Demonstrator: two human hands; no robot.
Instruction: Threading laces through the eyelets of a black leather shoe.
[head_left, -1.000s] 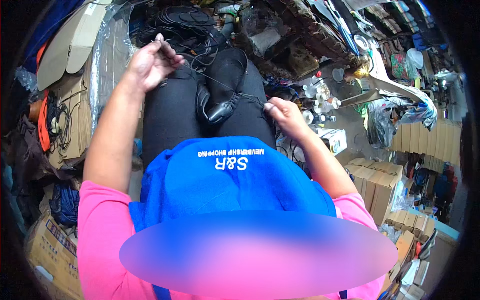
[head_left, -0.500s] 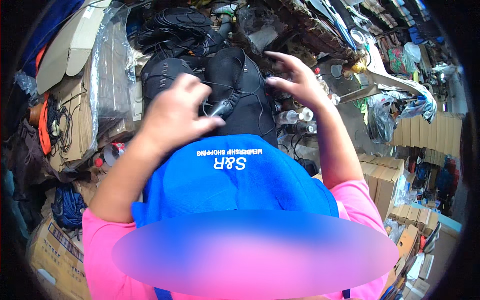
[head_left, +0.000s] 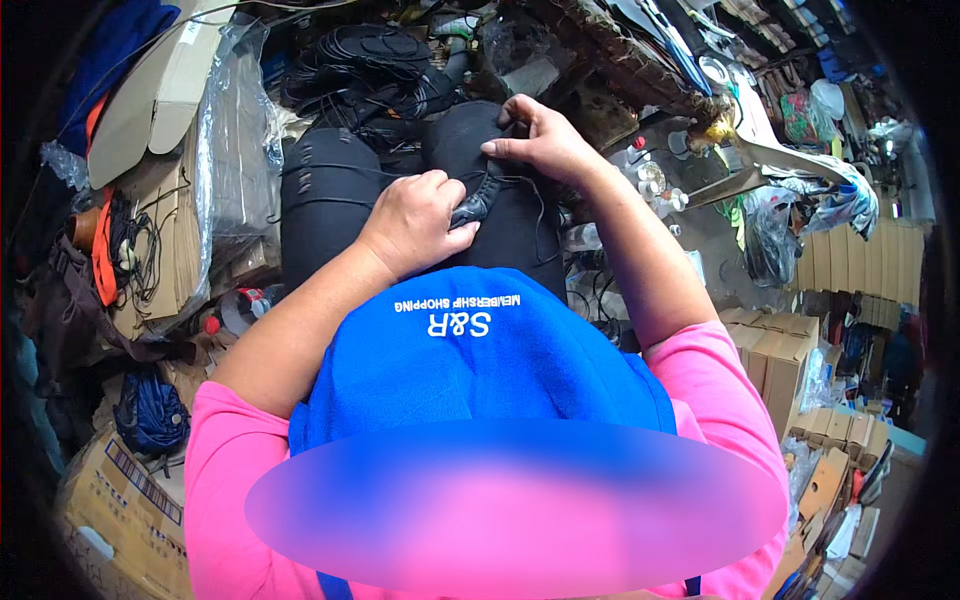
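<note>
Seated, black-trousered knees [head_left: 330, 200] up in the middle of the head view, taken here as the landmark. Across the knee on the person's right, a small dark shoe piece [head_left: 478, 203] with thin black thread [head_left: 535, 200] trailing off it.

Left hand [head_left: 418, 222] curled over the near end of that piece, fingers folded down and thumb pressed toward it, gripping it against the knee. Right hand [head_left: 540, 140] just beyond, at the far side of the same knee, fingertips [head_left: 492, 148] pinched together on the upper edge of the piece; whether thread lies between them cannot be told. Hands close together, not touching.

Below the knees, nearer the camera: a blue apron [head_left: 480, 370] with white print, over pink sleeves [head_left: 225, 480].

Beyond the knees: a heap of black flat sole shapes [head_left: 370, 65], stacked and overlapping. Left of the knees: a clear plastic bag [head_left: 235, 150] standing against flattened cardboard [head_left: 165, 230], with an orange-and-black tangle of cord [head_left: 110, 250] further out. Right of the knees: small bottles and jars [head_left: 655, 185] on a cluttered surface, then stacks of brown cartons [head_left: 780, 360] lower down. Low and left of the knees: a dark blue bag [head_left: 150, 415] on printed cardboard boxes [head_left: 130, 490].
</note>
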